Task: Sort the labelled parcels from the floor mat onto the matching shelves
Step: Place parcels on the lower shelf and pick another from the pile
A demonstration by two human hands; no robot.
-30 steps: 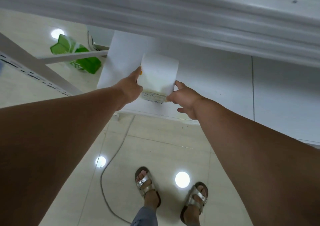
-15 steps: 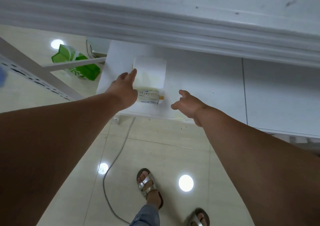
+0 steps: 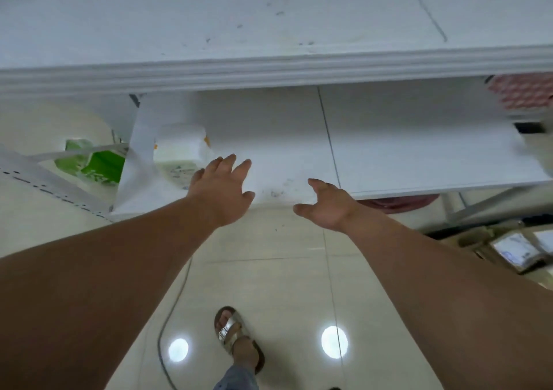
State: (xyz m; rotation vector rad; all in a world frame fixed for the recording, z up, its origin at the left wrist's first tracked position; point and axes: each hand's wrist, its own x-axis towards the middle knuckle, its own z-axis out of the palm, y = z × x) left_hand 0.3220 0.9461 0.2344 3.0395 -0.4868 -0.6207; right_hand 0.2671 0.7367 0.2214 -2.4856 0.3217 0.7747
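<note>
While two hands (image 3: 223, 193) hover empty, one parcel (image 3: 182, 150) sits shelved.

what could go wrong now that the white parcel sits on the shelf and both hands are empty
1. The white parcel sits near the left end of the lower shelf, close to the front; the left hand beside it could nudge it off.
2. A cable runs across the floor by the sandalled foot, a likely trip hazard when stepping away.
</note>
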